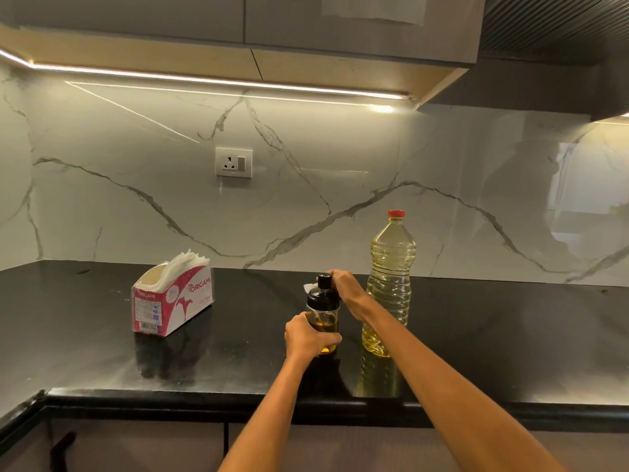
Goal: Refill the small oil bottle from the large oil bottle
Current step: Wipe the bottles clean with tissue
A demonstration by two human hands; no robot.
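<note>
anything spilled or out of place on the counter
No spill shows. Only the tissue box looks rough: its top is torn open and tissues stick out unevenly. Both bottles stand upright, the big bottle still capped.

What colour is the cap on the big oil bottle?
Red. The cap tops the large oil bottle, seen clearly in the head view.

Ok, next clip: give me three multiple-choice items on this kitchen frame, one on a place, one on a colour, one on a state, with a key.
1. The tissue box sits where relative to the small oil bottle?
A left
B right
C behind it

2. The large oil bottle has which cap colour?
A green
B red
C black

3. The large bottle's cap is
A off
B on
C in a hand

Key: 1 A, box at the counter's left. 2 B, red top visible. 3 B, both the left hand and right hand hold the small bottle.
</note>
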